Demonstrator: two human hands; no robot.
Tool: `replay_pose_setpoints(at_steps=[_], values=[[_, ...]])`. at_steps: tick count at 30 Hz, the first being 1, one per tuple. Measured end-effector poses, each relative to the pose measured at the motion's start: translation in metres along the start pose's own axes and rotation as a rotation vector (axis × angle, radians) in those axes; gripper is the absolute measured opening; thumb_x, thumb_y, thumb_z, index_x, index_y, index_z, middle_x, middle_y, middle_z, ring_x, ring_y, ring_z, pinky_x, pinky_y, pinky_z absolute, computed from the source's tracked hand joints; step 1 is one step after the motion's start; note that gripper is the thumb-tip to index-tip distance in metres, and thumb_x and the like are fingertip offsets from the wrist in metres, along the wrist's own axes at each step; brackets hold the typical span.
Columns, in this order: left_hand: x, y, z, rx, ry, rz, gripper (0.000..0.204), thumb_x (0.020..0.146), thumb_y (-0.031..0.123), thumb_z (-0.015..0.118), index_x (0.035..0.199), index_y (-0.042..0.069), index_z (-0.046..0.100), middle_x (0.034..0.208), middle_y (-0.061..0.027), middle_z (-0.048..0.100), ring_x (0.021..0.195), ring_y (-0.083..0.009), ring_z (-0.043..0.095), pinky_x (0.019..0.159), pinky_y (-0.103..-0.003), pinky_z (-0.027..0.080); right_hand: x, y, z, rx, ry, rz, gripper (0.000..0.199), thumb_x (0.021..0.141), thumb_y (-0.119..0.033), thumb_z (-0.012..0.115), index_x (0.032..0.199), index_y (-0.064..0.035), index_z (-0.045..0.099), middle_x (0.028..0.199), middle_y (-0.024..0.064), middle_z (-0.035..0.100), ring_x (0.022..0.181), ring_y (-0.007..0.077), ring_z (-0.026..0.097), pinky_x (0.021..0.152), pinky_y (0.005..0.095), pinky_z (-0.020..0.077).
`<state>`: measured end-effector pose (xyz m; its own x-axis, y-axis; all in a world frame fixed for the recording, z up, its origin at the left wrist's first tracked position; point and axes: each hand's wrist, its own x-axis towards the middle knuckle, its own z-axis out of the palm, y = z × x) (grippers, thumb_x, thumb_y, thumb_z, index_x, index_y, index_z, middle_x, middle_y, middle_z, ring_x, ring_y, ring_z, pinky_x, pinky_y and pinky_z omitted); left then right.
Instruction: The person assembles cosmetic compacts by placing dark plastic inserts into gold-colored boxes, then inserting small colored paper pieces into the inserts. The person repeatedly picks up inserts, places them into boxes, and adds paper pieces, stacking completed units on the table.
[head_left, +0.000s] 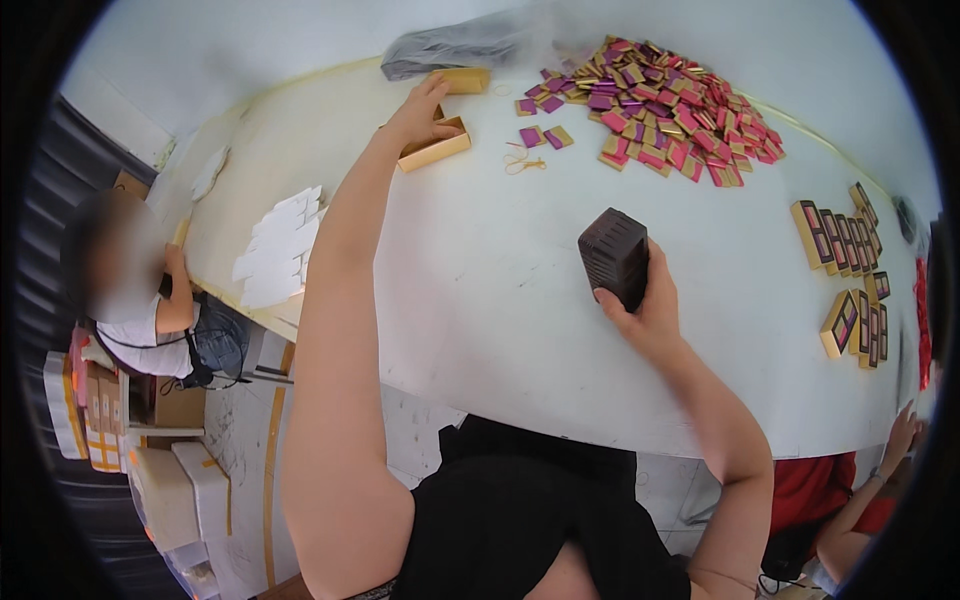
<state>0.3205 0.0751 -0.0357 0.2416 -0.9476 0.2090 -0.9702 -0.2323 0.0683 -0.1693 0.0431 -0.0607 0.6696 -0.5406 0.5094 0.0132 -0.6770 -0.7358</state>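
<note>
In my right hand (652,305) is a dark brown block with ribbed sides (615,255), perhaps a stack of trays; the fingers and thumb wrap round its lower end, above the table. My left hand (420,112) is stretched out to the far left, thumb and fingers spread. It lies over the back of an open gold box (437,152). Its fingertips come close to a second gold box piece (462,80) behind. Whether the fingers touch either box I cannot tell.
A large pile of pink, purple and gold small flat pieces (670,110) covers the back right. Rubber bands (525,160) lie beside it. Filled gold boxes (840,240) stand in rows at right. White flat cartons (280,250) lie left. People sit at left (150,320) and right (850,530).
</note>
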Motion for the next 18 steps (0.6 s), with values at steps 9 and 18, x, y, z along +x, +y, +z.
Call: replay_pose_setpoints(at_steps=[9,18], values=[[0.035,0.024,0.000,0.034,-0.117,-0.199,0.104,0.070,0.049,0.080,0.149,0.007,0.028,0.153,-0.0140,0.031,0.140,-0.0313,0.034,0.116,-0.050,0.025,0.004,-0.001,-0.005,0.014,-0.041,-0.003,0.074,0.075,-0.016,0.077,0.136,-0.0034,0.037,0.114,0.0155,0.058,0.096,0.0323,0.064,0.078,0.0377,0.0522],[-0.013,0.074,-0.018,0.257,0.109,-0.336,0.060,0.083,0.056,0.067,0.108,0.002,0.060,0.103,-0.0143,0.066,0.099,-0.0334,0.063,0.085,-0.051,0.047,0.005,0.008,-0.003,0.317,0.094,0.266,0.065,0.081,-0.020,0.075,0.133,-0.0011,0.040,0.115,0.0151,0.059,0.097,0.0240,0.063,0.085,0.0353,0.0507]])
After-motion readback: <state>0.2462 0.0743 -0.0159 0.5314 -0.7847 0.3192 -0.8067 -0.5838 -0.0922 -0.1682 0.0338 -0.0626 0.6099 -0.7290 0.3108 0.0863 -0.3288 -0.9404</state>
